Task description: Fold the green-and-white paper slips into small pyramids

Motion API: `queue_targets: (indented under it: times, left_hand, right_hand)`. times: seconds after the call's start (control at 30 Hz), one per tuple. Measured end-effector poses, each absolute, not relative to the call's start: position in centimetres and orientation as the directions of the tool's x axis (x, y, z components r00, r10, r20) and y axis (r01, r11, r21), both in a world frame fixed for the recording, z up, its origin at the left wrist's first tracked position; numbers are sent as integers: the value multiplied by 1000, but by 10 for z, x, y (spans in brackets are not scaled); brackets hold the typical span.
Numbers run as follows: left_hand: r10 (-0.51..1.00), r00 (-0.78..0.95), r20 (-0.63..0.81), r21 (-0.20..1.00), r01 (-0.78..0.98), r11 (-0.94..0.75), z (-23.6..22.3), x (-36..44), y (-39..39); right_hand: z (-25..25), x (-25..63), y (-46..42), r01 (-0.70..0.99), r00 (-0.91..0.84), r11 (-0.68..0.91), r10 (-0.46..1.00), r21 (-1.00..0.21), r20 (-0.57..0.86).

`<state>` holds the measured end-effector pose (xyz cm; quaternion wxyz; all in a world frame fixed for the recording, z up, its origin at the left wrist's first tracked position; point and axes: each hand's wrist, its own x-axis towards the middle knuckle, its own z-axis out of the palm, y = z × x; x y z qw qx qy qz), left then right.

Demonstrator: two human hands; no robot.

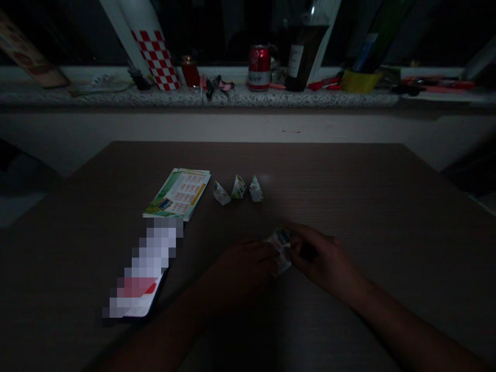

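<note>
A small printed sheet of paper (283, 252), partly covered by my fingers, lies on the table between my hands. My left hand (248, 266) rests over its left side with the fingers stretched out flat. At the paper's right edge, my right hand (320, 256) pinches it between thumb and fingers. Beyond them stand three folded paper pieces in a row: a left one (221, 192), a middle one (238, 187) and a right one (256, 189). The dim light hides the fingertips and the exact folds in the paper.
A stack of calendar cards (182, 191) lies left of the folded pieces, with a lit phone (141, 305), its screen blurred, nearer me. On the granite sill (232, 98) stand a checkered bottle (157, 57), a red can (259, 68), a dark bottle (304, 62) and small clutter.
</note>
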<state>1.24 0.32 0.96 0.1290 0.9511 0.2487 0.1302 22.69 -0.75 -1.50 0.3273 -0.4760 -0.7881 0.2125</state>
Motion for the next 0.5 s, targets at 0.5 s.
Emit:
queue_targets:
  times: [0.5]
  left_hand:
    - [579, 800, 154, 429, 474, -769, 11, 12, 8]
  right_hand:
    - [-17, 230, 2, 624, -475, 585, 811, -518, 342]
